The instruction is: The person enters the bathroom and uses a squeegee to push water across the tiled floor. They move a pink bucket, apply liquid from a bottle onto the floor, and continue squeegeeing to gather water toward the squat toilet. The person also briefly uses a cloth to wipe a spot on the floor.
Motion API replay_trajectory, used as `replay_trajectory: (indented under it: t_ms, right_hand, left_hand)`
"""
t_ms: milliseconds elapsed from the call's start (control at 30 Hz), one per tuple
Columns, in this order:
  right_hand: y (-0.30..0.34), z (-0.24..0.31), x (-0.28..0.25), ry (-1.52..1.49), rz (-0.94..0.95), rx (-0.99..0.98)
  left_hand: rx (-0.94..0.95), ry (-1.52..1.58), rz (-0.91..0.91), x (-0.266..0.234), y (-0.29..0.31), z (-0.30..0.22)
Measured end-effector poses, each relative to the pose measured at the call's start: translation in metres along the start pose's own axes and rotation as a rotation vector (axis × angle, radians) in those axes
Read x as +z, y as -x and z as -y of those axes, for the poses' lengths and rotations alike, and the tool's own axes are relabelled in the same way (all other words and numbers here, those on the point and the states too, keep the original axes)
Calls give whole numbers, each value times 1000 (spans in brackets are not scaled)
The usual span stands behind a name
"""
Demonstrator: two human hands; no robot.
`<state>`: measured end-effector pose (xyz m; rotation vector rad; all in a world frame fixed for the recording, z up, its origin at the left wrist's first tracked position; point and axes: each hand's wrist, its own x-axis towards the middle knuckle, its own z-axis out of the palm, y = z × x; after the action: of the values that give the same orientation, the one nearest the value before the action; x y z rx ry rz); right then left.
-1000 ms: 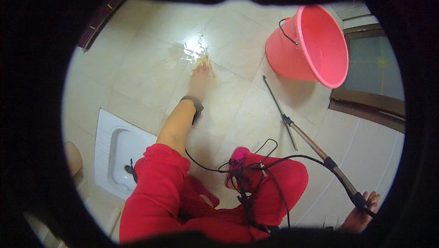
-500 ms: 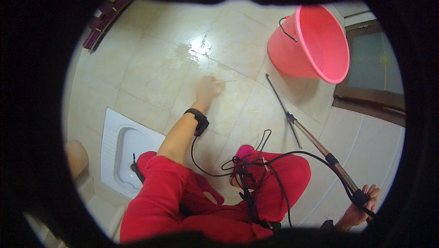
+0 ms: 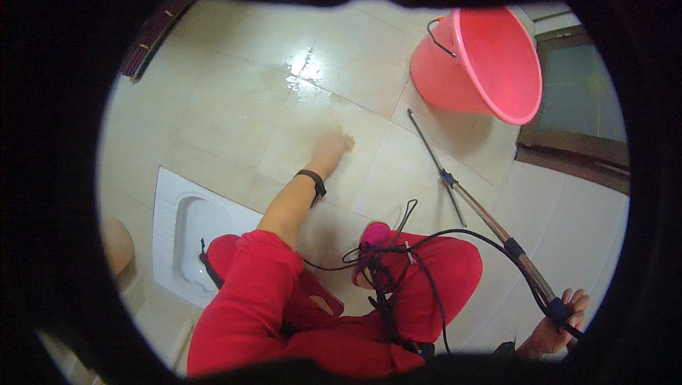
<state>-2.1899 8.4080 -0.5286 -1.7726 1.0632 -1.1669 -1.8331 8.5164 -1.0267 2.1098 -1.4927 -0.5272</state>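
Observation:
On the beige tiled floor (image 3: pixel 234 94), my left hand (image 3: pixel 332 152) is closed and pressed down, smeared by motion. A small pale yellow pad (image 3: pixel 348 142), perhaps a sponge or cloth, shows at its fingertips, mostly hidden. A black strap with a small box circles the wrist. At the lower right my right hand (image 3: pixel 555 328) grips the handle end of a floor squeegee (image 3: pixel 482 209). Its metal pole slants away to a long thin head that rests on the tiles. A wet, shiny patch (image 3: pixel 305 69) lies beyond my left hand.
A pink bucket (image 3: pixel 440 76) with a black handle stands at the far right, beside a brown-framed door panel (image 3: pixel 579 94). A white squat toilet (image 3: pixel 165 232) is set in the floor at left. Black cables (image 3: pixel 455 234) run over my red-clothed legs. A dark purple rack-like thing (image 3: pixel 153 40) sits far left.
My left hand has moved slightly nearer to me and to the right along the floor, with the pad. My right hand stays on the squeegee pole. The whole view has shifted slightly.

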Motion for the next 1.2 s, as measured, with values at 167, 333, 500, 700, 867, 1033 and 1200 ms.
replay_trajectory:
  t_ms: [167,333,500,700,867,1033,1200]
  right_hand:
    - [-1,10,2,-4,57,36]
    - [-5,24,32,56,2,-17]
    - [-25,40,65,43,19,-74]
    - [-25,39,56,38,79,-69]
    - [17,35,11,48,-5,-9]
    - [20,15,-3,70,63,63]
    - [-10,-36,-19,-39,116,-41]
  left_hand:
    - [-28,-73,179,7,49,-7]
    - [-310,245,74,-46,67,1]
    - [-577,613,-205,-158,34,48]
    - [-814,999,-476,-226,41,107]
    - [-745,316,-590,-191,59,125]
    - [-558,-66,-581,-149,4,197]
    - [-613,313,-329,-114,-73,249]
